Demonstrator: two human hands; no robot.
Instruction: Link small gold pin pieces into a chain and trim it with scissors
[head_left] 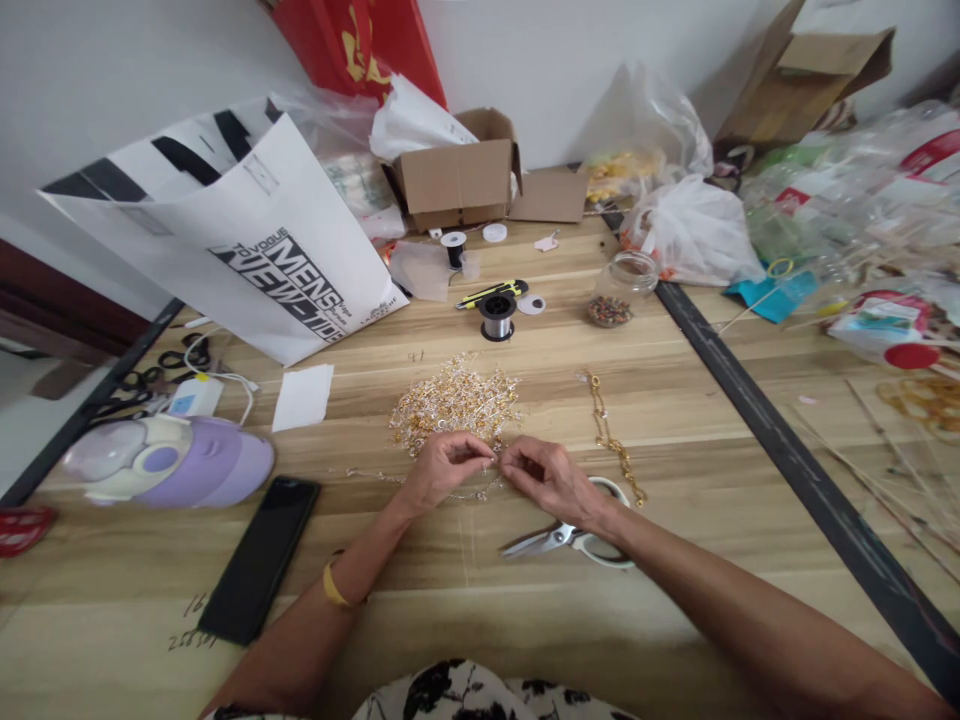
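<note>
My left hand and my right hand meet fingertip to fingertip just in front of a loose heap of small gold and silvery jewellery pieces. The left thumb and index finger pinch a tiny bright bit, too small to name. A thin silvery beaded chain lies on the table below the left hand and curves up to the pinched fingers of the right. Scissors with white handles rest partly under my right wrist. Farther right lies a gold link chain.
Behind the heap stand a wire spool, a yellow cutter and a jar of beads. A purple bottle and a black phone lie left. A white paper bag, cardboard box and plastic bags line the back.
</note>
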